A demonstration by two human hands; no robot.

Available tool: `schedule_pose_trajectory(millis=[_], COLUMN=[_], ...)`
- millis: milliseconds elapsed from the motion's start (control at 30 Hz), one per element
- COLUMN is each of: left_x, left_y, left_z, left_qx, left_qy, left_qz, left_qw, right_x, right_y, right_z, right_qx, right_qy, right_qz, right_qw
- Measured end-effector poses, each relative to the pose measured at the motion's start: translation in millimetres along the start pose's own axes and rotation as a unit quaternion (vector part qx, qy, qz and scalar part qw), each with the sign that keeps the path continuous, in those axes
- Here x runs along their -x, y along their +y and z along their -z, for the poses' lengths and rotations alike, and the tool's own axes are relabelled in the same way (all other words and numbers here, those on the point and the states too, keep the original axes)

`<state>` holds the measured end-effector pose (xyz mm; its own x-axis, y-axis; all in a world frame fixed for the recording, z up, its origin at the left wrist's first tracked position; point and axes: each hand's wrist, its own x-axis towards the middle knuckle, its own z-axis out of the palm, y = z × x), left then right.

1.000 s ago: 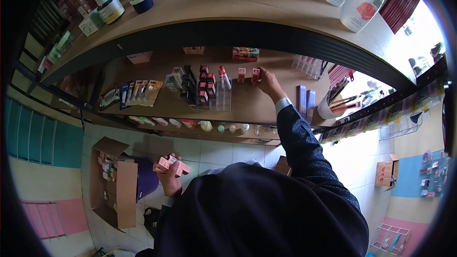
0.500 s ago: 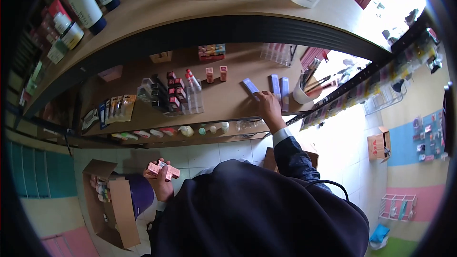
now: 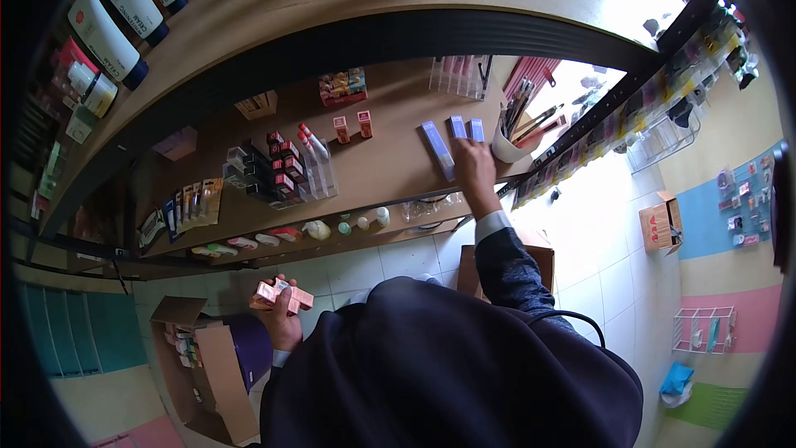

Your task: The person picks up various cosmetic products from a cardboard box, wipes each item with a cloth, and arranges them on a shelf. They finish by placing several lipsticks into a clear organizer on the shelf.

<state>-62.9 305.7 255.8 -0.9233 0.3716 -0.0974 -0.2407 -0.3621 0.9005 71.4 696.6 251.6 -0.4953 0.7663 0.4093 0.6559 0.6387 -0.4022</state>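
Note:
My left hand [image 3: 286,328] is low on the left, away from the shelf, its fingers closed round several small pink-orange boxes [image 3: 282,296]. My right hand [image 3: 475,176] reaches over the shelf with fingers curled down at two slim lavender boxes [image 3: 458,127], covering their near ends. The fingertips are hidden, so whether they grip a box cannot be made out. A third lavender box [image 3: 437,149] lies just left of that hand. Farther left, two small pink-orange boxes [image 3: 352,126] stand upright on the shelf [image 3: 390,164].
A white cup of brushes [image 3: 516,148] stands right of my right hand. A clear lipstick holder [image 3: 319,178] and hanging-card packs [image 3: 197,202] sit to the left. The upper shelf's dark edge [image 3: 381,31] overhangs. Open cardboard boxes [image 3: 228,386] stand on the floor.
My right hand has moved off the left lavender box and over the two beside it. The view has shifted slightly. My left hand still holds the pink-orange boxes.

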Motion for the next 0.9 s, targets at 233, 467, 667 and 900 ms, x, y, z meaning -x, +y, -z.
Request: schedule_pose_trajectory(millis=[233, 467, 667, 900], left_x=[1, -3, 1, 0], left_y=[0, -4, -2, -7], left_z=[2, -7, -15, -8], left_qx=[0.007, 0.019, 0.028, 0.018], left_qy=[0.002, -0.016, -0.029, -0.033], left_qz=[0.013, 0.031, 0.048, 0.044], left_qw=[1.0, 0.999, 0.998, 0.998], right_x=[22, 42, 46, 50], right_y=[38, 37, 26, 51], right_z=[19, 15, 25, 15], right_qx=[0.04, 0.057, -0.006, -0.07], right_qy=[-0.049, -0.013, 0.043, 0.021], right_qz=[0.003, 0.038, 0.02, 0.029], right_qw=[0.998, 0.998, 0.999, 0.997])
